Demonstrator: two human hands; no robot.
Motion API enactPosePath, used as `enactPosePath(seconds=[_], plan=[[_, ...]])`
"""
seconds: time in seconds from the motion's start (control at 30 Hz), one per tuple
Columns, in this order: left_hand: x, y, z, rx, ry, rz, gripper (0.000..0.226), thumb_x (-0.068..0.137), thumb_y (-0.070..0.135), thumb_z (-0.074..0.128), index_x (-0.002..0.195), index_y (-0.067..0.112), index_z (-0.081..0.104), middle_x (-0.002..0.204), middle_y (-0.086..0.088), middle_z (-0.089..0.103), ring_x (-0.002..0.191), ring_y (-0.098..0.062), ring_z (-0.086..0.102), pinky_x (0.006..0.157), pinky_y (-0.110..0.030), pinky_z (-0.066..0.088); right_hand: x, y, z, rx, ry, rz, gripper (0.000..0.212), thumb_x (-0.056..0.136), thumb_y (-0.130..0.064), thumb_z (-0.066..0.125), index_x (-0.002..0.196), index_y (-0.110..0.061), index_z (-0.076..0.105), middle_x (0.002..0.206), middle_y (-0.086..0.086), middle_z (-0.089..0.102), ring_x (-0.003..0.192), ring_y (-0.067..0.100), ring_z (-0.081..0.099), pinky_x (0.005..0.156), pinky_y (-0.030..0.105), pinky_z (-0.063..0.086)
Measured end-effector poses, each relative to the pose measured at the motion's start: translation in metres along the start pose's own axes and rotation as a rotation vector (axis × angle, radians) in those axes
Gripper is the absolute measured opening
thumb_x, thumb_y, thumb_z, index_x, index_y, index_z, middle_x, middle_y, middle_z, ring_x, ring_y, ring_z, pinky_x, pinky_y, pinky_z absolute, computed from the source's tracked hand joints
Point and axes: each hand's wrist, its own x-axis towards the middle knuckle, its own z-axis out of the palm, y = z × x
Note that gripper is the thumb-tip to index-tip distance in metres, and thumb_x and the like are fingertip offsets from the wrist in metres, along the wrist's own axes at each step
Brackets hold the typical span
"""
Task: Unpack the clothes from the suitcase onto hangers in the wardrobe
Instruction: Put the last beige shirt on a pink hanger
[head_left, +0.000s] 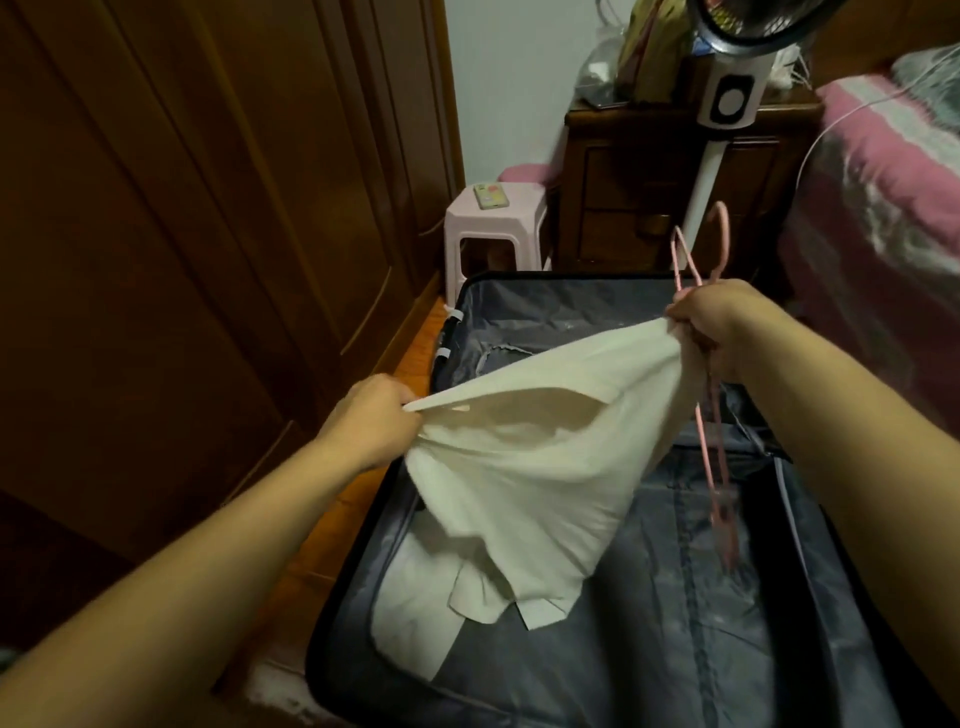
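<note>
My left hand (371, 421) pinches one edge of the white shirt (524, 467), stretched above the open suitcase (675, 649). My right hand (727, 325) grips its other edge together with a pink hanger (717, 415). The wardrobe (182, 234) stands shut at left.

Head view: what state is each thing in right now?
Black hard-shell suitcase: open flat on floor.
Cream cotton shirt: lifted, stretched between both hands.
Pink wire hanger: dangling from right hand, not yet in shirt.
Left hand: grip on shirt edge.
Brown wooden wardrobe: doors closed.
</note>
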Motion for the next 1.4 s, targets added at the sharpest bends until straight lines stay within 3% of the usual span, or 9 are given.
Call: enactPosePath(seconds=[0.2,0.33,0.43,0.6,0.8,0.97,1.03,1.17,1.4], plan=[[-0.031,-0.045,0.04,-0.475,-0.184,-0.393,0.02,0.096,0.027,0.054,0.095,0.012,0.067,0.077,-0.009,0.071,0.062,-0.027,0.069,0.054,-0.034,0.052,0.007,0.04,0.003,-0.305,0.075,0.009,0.017,0.094,-0.009,0.058,0.109,-0.005,0.065,0.095,0.021,0.063,0.078,0.035,0.062,0.061,0.036,0.052],[-0.034,-0.031,0.052,-0.949,-0.129,-0.422,0.027,0.104,0.013,0.042,0.111,0.011,0.067,0.089,-0.013,0.074,0.068,-0.022,0.071,0.075,-0.038,0.062,-0.006,0.079,0.014,-0.506,-0.22,-0.08,0.023,0.091,0.001,0.062,0.074,-0.013,0.066,0.072,0.013,0.06,0.066,0.027,0.059,0.066,0.042,0.057],[-0.024,-0.024,0.056,-1.108,-0.139,-0.498,0.031,0.099,0.001,0.04,0.111,0.005,0.068,0.061,-0.004,0.062,0.055,-0.014,0.06,0.085,-0.04,0.061,-0.015,0.086,0.017,-0.669,-0.294,-0.33,0.012,0.088,-0.01,0.072,0.082,-0.021,0.072,0.074,0.0,0.066,0.061,0.011,0.056,0.06,0.025,0.05],[-0.018,-0.035,0.062,-0.833,-0.029,-0.555,0.034,0.096,-0.003,0.031,0.11,0.002,0.061,0.06,-0.012,0.06,0.045,-0.019,0.055,0.044,-0.025,0.042,-0.044,0.074,0.028,-0.547,-0.28,-0.58,0.021,0.092,-0.015,0.067,0.072,-0.016,0.069,0.067,-0.003,0.069,0.063,0.01,0.055,0.068,0.032,0.044],[-0.014,-0.036,0.065,-0.586,-0.182,-0.547,0.033,0.093,0.001,0.032,0.114,-0.002,0.058,0.071,-0.019,0.056,0.044,-0.022,0.046,0.043,-0.033,0.049,-0.086,0.066,0.052,-0.778,-0.38,-0.773,0.021,0.092,-0.022,0.066,0.071,-0.02,0.063,0.064,-0.005,0.063,0.068,0.017,0.06,0.07,0.037,0.046],[-0.017,-0.025,0.06,-0.414,-0.18,-0.443,0.028,0.101,0.003,0.035,0.08,-0.001,0.053,0.064,-0.02,0.056,0.043,-0.028,0.057,0.033,-0.026,0.039,-0.098,0.068,0.071,-0.785,-0.388,-0.842,0.016,0.093,-0.024,0.064,0.078,-0.025,0.061,0.071,0.001,0.067,0.077,0.028,0.064,0.074,0.044,0.049],[-0.016,-0.019,0.056,-0.313,-0.228,-0.37,0.023,0.097,0.0,0.043,0.091,-0.005,0.065,0.062,-0.014,0.061,0.055,-0.022,0.066,0.04,-0.031,0.046,-0.104,0.07,0.078,-0.786,-0.417,-0.834,0.013,0.094,-0.025,0.063,0.081,-0.024,0.063,0.071,-0.001,0.067,0.08,0.028,0.065,0.074,0.043,0.05],[-0.027,0.0,0.051,-0.073,-0.18,-0.207,0.03,0.101,0.01,0.04,0.12,0.009,0.063,0.122,-0.013,0.063,0.112,-0.034,0.061,0.084,-0.039,0.048,-0.111,0.073,0.095,-0.822,-0.305,-0.949,0.01,0.095,-0.031,0.058,0.092,-0.022,0.063,0.08,0.004,0.068,0.084,0.035,0.064,0.067,0.04,0.049],[-0.018,-0.022,0.036,0.16,0.062,-0.219,0.036,0.103,0.028,0.026,0.11,0.019,0.06,0.114,-0.01,0.062,0.098,-0.033,0.059,0.077,-0.038,0.041,-0.103,0.046,0.076,-0.703,-0.144,-0.908,0.018,0.09,-0.033,0.061,0.081,-0.017,0.063,0.067,0.001,0.061,0.076,0.034,0.059,0.067,0.039,0.044]])
